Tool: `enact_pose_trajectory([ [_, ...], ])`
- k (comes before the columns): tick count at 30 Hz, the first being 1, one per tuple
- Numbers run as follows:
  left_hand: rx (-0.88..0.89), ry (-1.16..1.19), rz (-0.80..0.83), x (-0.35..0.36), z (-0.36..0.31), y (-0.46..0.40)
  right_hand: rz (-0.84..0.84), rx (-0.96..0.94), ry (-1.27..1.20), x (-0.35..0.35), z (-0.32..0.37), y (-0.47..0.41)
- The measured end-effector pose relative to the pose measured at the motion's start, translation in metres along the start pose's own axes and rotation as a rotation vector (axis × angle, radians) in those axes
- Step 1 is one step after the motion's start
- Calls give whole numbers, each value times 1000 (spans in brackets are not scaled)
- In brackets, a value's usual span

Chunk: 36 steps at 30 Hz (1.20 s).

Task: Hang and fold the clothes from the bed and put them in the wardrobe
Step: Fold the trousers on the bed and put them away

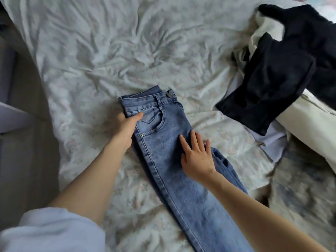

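Observation:
A pair of blue jeans (163, 142) lies folded lengthwise on the bed, waistband away from me, legs running toward the lower right. My left hand (125, 128) grips the jeans' left edge just below the waistband, thumb on top near the pocket. My right hand (197, 157) lies flat on the thigh area with fingers straight and spread. At the right lies a heap of dark navy clothes (283, 73) over cream fabric (309, 120) and a pale lilac piece (272, 140).
The bed is covered with a crumpled white floral sheet (118, 51). Its left edge drops to a grey floor (23, 142). A patterned blue-grey cover (300, 188) bunches at the lower right.

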<state>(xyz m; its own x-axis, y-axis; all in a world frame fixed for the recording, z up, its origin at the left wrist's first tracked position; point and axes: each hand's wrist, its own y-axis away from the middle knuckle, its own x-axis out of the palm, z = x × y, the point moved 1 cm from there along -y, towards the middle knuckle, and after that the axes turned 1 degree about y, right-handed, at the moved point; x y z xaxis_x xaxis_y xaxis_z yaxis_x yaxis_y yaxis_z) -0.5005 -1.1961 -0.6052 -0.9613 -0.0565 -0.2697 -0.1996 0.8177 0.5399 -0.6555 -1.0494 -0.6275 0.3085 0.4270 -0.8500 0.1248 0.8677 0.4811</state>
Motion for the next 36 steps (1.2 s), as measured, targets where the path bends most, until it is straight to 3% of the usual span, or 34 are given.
enact_pose_trajectory([
  [3, 209, 32, 147, -2, -7, 21, -136, 36, -293, -11, 6, -2],
  [5, 404, -69, 189, -8, -9, 41, -233, 126, -758, -26, 12, 4],
  [7, 612, -186, 240, -14, -8, 66, -211, 219, -1326, -48, 18, 16],
  [9, 802, -281, 300, -16, -2, 90, -149, 243, -1705, -66, 16, 23],
  [12, 1056, -422, 437, -14, 8, 128, -111, 255, -1890, -91, -7, 44],
  [15, 1163, -543, 698, -7, 28, 161, -22, 163, -1905, -98, -35, 81],
  [18, 1267, -786, 798, -2, 63, 186, 69, 127, -1980, -84, -52, 128],
  [21, 1305, -974, 853, 1, 96, 203, 87, 360, -1861, -53, -69, 160],
  [24, 1341, -1135, 897, -3, 117, 208, -57, 595, -1539, -21, -82, 172],
  [27, 1201, -1315, 1034, -12, 127, 212, -96, 700, -1305, 4, -82, 182],
  [30, 1034, -1256, 1108, -28, 140, 211, -52, 714, -1034, 27, -83, 189],
  [32, 1070, -1100, 984, -37, 143, 208, -44, 732, -870, 33, -83, 194],
  [34, 1053, -901, 714, -41, 142, 199, -115, 731, -770, 32, -83, 195],
  [36, 954, -855, 423, -37, 128, 193, -269, 666, -716, 25, -81, 186],
])
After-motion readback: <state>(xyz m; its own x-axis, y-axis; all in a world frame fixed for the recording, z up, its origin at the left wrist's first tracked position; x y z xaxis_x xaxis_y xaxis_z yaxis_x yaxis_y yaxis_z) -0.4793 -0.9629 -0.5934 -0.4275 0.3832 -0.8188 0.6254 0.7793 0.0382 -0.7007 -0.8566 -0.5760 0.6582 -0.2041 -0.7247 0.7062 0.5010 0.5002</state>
